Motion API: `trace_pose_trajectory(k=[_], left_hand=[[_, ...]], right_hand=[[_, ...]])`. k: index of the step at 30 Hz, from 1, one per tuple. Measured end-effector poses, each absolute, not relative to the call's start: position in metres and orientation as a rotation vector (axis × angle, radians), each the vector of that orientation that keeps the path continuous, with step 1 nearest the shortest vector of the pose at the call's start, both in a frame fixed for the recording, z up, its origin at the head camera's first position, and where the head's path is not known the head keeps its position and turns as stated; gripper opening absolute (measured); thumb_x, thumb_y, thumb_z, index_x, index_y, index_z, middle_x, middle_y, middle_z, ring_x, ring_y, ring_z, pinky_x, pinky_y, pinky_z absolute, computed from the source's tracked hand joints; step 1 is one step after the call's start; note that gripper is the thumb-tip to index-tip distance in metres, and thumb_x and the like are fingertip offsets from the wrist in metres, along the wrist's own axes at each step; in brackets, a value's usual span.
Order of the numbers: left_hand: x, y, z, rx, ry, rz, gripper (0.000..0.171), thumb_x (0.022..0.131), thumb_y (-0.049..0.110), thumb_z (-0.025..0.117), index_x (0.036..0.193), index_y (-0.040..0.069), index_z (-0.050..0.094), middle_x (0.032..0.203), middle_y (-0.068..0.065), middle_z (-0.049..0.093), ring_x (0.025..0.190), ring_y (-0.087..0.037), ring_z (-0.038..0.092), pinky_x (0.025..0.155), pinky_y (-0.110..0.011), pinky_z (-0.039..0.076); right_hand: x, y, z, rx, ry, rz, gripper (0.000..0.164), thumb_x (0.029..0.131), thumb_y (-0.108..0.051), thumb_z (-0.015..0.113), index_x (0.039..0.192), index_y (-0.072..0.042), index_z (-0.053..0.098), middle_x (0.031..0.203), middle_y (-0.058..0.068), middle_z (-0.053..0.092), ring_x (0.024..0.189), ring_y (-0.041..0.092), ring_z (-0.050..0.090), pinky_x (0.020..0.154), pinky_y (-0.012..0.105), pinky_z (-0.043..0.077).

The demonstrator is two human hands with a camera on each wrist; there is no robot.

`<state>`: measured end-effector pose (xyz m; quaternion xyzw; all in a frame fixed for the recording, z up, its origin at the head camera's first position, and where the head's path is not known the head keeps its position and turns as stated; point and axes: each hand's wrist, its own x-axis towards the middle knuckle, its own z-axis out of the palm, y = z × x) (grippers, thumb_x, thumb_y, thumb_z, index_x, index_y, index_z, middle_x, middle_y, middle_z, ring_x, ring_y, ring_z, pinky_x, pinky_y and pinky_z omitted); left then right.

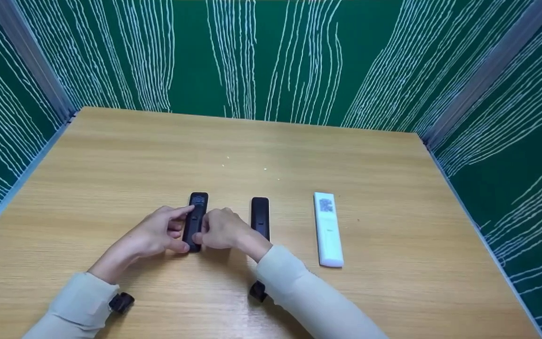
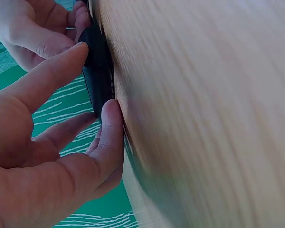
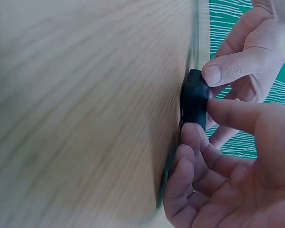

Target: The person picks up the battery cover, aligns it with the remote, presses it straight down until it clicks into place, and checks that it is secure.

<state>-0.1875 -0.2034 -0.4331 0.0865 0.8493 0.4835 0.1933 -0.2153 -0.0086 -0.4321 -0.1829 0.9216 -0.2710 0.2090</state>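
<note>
A black remote control (image 1: 195, 218) lies face down on the wooden table, with a label near its far end. My left hand (image 1: 157, 231) holds it from the left, with fingers spread along that side and the thumb at its near end. From the right, my right hand (image 1: 224, 228) pinches it, with the thumb on its back near the near end and curled fingers against its side. Both wrist views show the same black remote (image 2: 98, 80) between fingertips, low against the tabletop. Its battery cover looks closed in the head view.
A second black remote (image 1: 260, 214) lies to the right, its near part hidden by the right forearm. Farther right is a white remote (image 1: 329, 233) with a printed label. Tiny white specks (image 1: 265, 168) dot the table (image 1: 167, 146). Green walls (image 1: 195, 56) with white lines surround it.
</note>
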Motion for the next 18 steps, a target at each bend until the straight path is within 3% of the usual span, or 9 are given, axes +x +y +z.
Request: trace_pose_trajectory(k=[10,18], left_hand=[[-0.188,-0.204,-0.434,0.244,2.361,1.390,0.100,0.075,-0.013,0.085,0.163,0.000,0.038,0.131,-0.028,0.043,0.126,-0.038,0.060,0.109,-0.044,0.053],[-0.188,-0.204,-0.434,0.252,2.356,1.376,0.098,0.078,-0.012,0.084,0.163,0.000,0.037,0.135,-0.029,0.041,0.130,-0.041,0.058,0.112,-0.047,0.051]], right_hand=[[-0.222,-0.009,-0.434,-0.475,2.581,-0.781,0.029,0.097,-0.034,0.077,0.078,-0.015,0.066,0.070,-0.003,0.059,0.066,0.013,0.053,0.059,0.025,0.041],[-0.229,-0.008,-0.434,-0.481,2.599,-0.827,0.031,0.098,-0.030,0.075,0.074,-0.014,0.064,0.066,-0.005,0.057,0.059,0.011,0.051,0.054,0.023,0.038]])
